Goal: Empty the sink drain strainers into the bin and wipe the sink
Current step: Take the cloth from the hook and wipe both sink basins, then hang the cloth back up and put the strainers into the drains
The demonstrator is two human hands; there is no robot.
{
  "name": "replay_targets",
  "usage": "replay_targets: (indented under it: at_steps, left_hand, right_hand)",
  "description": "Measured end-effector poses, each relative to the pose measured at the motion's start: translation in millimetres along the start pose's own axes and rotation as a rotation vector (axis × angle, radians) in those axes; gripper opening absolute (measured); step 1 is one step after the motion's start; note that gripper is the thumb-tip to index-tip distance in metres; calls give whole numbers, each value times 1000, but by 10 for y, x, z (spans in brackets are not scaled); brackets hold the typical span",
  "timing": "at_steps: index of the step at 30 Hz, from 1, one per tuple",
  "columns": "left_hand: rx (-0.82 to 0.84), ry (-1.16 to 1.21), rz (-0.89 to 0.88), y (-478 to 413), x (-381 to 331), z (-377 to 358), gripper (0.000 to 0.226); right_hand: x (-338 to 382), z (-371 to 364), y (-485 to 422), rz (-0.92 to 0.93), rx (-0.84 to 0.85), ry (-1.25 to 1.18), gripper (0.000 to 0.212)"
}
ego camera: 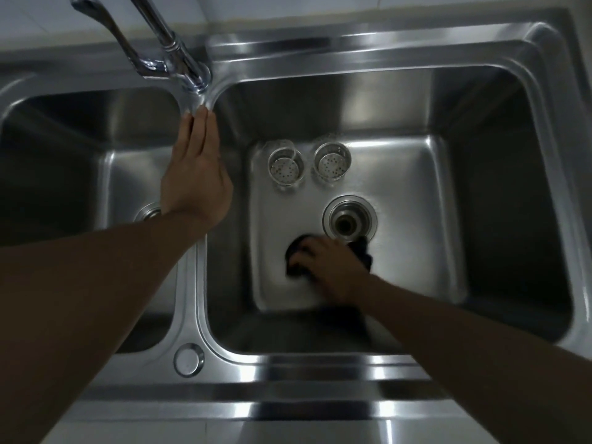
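Two basins make up the brushed stainless-steel sink, and the large right basin holds nearly everything. Two small round perforated steel drain strainers stand upright on its floor towards the back, side by side and just apart: the left strainer and the right strainer, each showing its hole-dotted bottom. One round drain opening sits just in front of the right strainer, its dark throat exposed. One crumpled black cloth lies on the basin floor against the near rim of that opening. The right hand presses down on it, grip clenched around the bunched fabric with fingers curled over it. A corner of the cloth sticks out beside the drain, and both hand and cloth are slightly blurred.

The smaller left basin shows one drain fitting, mostly hidden behind the left forearm. The left hand rests along the raised ridge between the basins, grip released, straight fingers held together. The fingertips lie just short of the base of the one chrome tap, whose long lever handle reaches to the upper left. One round steel cap sits on the front rim at the foot of the ridge.
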State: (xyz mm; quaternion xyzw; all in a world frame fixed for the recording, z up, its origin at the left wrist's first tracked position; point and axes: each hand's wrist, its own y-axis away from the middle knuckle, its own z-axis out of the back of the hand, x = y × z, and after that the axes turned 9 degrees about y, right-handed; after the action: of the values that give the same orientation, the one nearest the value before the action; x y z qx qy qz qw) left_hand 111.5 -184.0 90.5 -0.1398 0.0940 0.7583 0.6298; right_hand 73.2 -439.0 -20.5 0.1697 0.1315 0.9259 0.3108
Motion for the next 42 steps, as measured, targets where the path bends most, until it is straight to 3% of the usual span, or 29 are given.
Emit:
replay_targets:
  at_steps: [3, 4, 7, 10, 14, 17, 22, 24, 27, 29, 36, 42]
  left_hand:
    - [0, -16, 1, -5, 10, -1, 69]
    - [3, -19, 1, -5, 6, -1, 68]
    - [20, -23, 1, -4, -8, 9, 69]
    - [45, -44, 8, 4, 2, 11, 69]
    - [59, -36, 31, 11, -15, 32, 64]
    - [106, -43, 35, 5, -12, 56, 66]
    - [332, -10, 51, -34, -187, 287, 80]
    - [443, 200, -33, 107, -454, 416, 73]
    - [688, 594, 56, 382, -934, 631, 54]
    - [799, 711, 79, 481, -1216, 759, 47]
    - [643, 1096, 172, 574, -1750, 1449, 21]
    - [495, 1228, 2, 482, -2012, 2054, 9]
  right_hand:
    - [-258, 30, -27, -517, -81, -92, 51]
    - [-278, 37, 0, -571, -53, -97, 52]
    - [-210, -3, 221, -325, 49, -58, 52]
    - [-114, -9, 426, -81, 314, -198, 49]
    - [-129, 141, 493, -243, 391, -613, 34]
    - [-129, 356, 611, -435, 236, -887, 37]
    - [-117, 903, 868, -671, -124, -1367, 45]
    - [-98, 1165, 945, -661, -219, -1513, 45]
    - [-49, 1601, 1063, -510, -288, -1654, 33]
    - [-4, 1909, 1143, -451, -339, -1691, 27]
    - [146, 2806, 1456, -334, -463, -1723, 37]
    - [206, 3280, 1668, -184, -556, -1724, 42]
